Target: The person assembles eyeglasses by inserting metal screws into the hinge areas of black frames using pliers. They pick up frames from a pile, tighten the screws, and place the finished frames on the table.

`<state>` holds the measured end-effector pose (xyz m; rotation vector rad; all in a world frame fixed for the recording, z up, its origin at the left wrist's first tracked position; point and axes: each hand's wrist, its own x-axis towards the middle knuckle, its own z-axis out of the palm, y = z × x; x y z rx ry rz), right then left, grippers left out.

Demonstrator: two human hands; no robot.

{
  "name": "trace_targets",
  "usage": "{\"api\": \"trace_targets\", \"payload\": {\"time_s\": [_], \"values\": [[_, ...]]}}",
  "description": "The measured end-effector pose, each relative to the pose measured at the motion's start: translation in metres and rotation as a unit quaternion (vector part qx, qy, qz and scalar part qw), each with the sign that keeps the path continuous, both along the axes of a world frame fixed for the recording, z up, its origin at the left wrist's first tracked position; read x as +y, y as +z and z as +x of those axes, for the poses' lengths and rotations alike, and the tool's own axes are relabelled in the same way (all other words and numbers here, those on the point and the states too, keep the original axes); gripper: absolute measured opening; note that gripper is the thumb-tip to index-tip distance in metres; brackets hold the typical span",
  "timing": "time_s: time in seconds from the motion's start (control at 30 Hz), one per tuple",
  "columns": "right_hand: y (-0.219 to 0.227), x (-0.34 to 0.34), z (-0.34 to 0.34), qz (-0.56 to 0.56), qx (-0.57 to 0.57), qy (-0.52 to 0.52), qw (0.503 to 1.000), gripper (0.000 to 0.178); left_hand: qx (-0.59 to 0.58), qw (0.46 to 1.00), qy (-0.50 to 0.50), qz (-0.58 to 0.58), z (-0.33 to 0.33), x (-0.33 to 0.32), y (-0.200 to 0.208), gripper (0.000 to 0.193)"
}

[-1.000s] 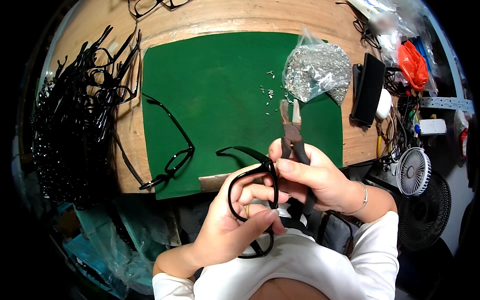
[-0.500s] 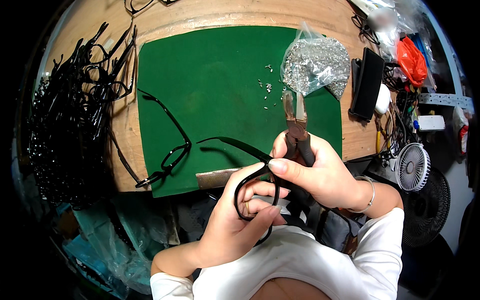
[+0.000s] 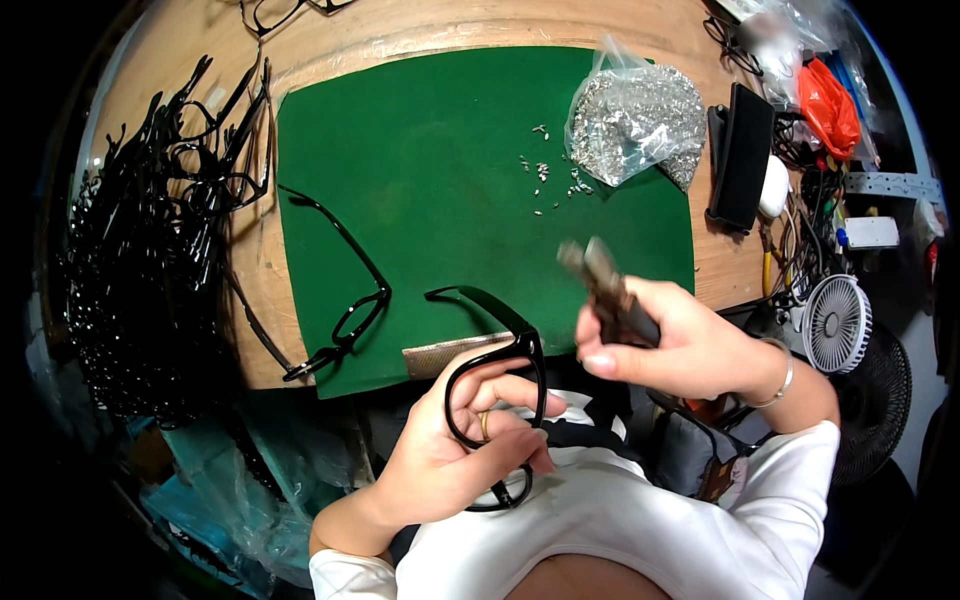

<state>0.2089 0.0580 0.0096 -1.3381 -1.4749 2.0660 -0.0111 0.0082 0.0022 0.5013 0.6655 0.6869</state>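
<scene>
My left hand [image 3: 440,445] is closed on a black eyeglass frame [image 3: 541,375], near the mat's front edge. One temple arm of that frame stretches away to the upper left over the mat. To its right, my right hand [image 3: 665,340] grips a pair of pliers [image 3: 610,285] by dark handles, jaws pointing up and left, slightly blurred. The pliers are apart from the frame. A second black eyeglass frame [image 3: 345,325] lies across the left edge of the green mat [image 3: 420,180]. A metallic textured strip [image 3: 440,357] rests at the mat's front edge, partly behind my left hand.
A large heap of black eyeglass frames [image 3: 150,270] fills the left side. At the back right sits a clear bag of tiny silver parts [image 3: 635,120], with several loose parts [image 3: 542,172] beside it. Further right are a black phone-like object [image 3: 740,155], cables and a small white fan [image 3: 836,322].
My right hand has moved away from the held frame to the right, and the pliers have come lower and tilted left. The left hand still holds the frame, now turned slightly.
</scene>
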Motion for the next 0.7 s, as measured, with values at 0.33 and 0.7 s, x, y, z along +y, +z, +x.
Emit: {"api": "trace_targets", "payload": {"time_s": [0.33, 0.7], "values": [[0.023, 0.015, -0.001, -0.038, -0.074, 0.246, 0.966, 0.035, 0.005, 0.999, -0.029, -0.025, -0.003, 0.001, 0.0, 0.046], [0.011, 0.0, -0.004, 0.156, -0.211, 0.218, 0.94, 0.038, 0.06, 0.998, -0.005, -0.021, 0.011, -0.007, 0.004, 0.045]]}}
